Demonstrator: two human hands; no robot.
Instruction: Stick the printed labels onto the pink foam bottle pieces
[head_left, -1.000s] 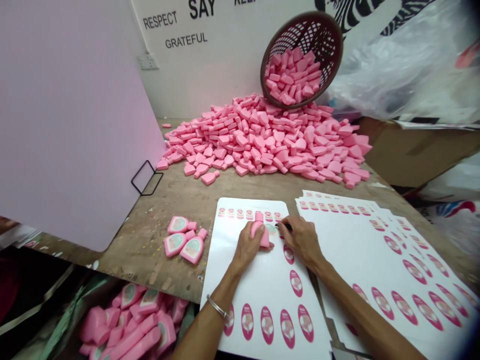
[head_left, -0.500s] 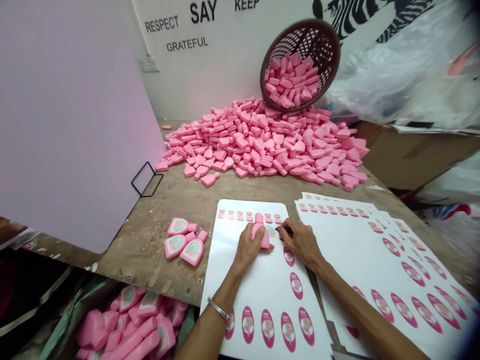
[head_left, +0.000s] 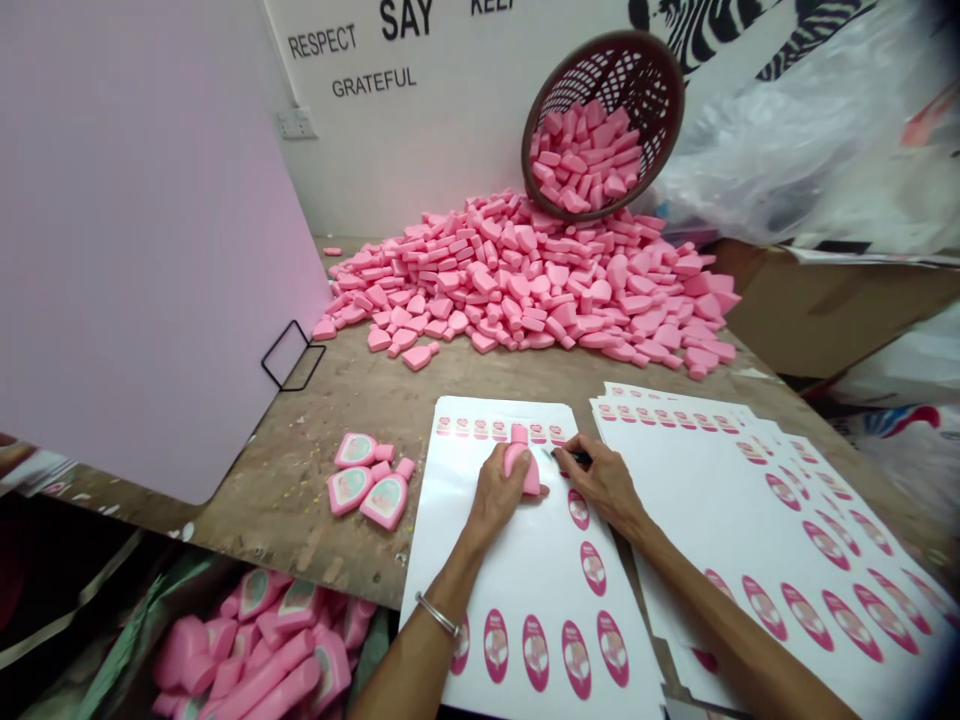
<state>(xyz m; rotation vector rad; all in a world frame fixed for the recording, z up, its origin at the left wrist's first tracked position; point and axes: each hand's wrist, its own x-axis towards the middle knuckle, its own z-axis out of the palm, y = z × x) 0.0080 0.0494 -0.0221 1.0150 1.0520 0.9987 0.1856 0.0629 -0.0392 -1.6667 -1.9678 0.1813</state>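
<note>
My left hand (head_left: 500, 487) is closed around a small pink bottle (head_left: 523, 472), held with its neck pointing away from me over a white sheet of stickers (head_left: 517, 560). Just right of it, my right hand (head_left: 602, 477) pinches a slim dark tool (head_left: 580, 457); its kind I cannot make out. The tool's tip is at a pale green label (head_left: 548, 457), which is partly blurred. Small round-topped stickers run along the sheet's top edge, and pink oval ones line its right side and bottom. To the left lie three labelled pink bottles (head_left: 385, 500) on the table.
A large heap of unlabelled pink bottles (head_left: 517, 280) covers the table's back, below a tipped brown basket (head_left: 660, 130). More sticker sheets (head_left: 675, 500) lie at right. A pink board (head_left: 150, 250) stands at left. Below the table edge, an open sack (head_left: 142, 630) contains labelled bottles.
The pale green label beside the bottle shows less of its face now, and the tool's tip has moved slightly left over it. My left hand keeps the bottle in nearly the same place.
</note>
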